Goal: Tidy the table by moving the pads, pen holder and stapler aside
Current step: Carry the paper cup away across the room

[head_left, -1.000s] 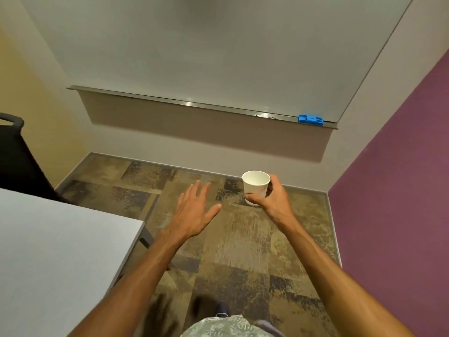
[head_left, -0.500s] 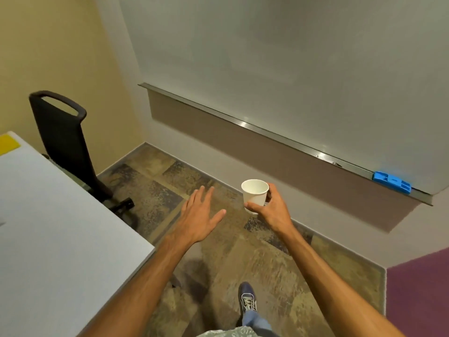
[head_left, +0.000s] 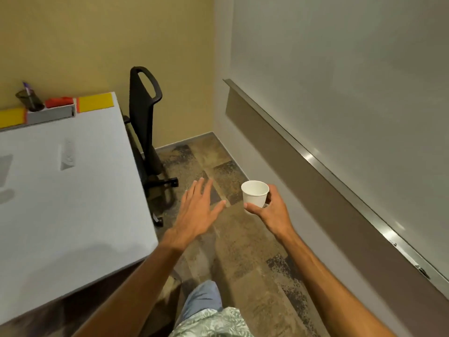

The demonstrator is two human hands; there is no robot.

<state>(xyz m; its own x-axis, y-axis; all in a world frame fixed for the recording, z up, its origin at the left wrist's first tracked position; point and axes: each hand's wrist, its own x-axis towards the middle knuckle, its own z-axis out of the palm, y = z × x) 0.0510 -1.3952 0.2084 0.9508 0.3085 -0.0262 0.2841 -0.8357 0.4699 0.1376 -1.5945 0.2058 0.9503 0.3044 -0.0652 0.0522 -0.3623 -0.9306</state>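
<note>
My right hand (head_left: 272,212) grips a white paper cup (head_left: 255,196) upright over the floor. My left hand (head_left: 196,210) is flat and open beside the table's right edge, holding nothing. At the far end of the grey table (head_left: 73,190) lie a yellow pad (head_left: 96,102) at the corner and another yellow pad (head_left: 12,117) at the left. Between them stand a dark mesh pen holder (head_left: 30,100) with a purple pen, and a red stapler (head_left: 59,102) behind a grey box (head_left: 51,114).
A black office chair (head_left: 143,122) stands against the table's far right side. A whiteboard with a metal tray (head_left: 340,181) covers the right wall. Patterned carpet floor (head_left: 243,251) lies between table and wall. My leg shows at the bottom.
My view has swung left, bringing the table's far end with the pads, pen holder and stapler into sight. Both hands keep their pose, the cup still held.
</note>
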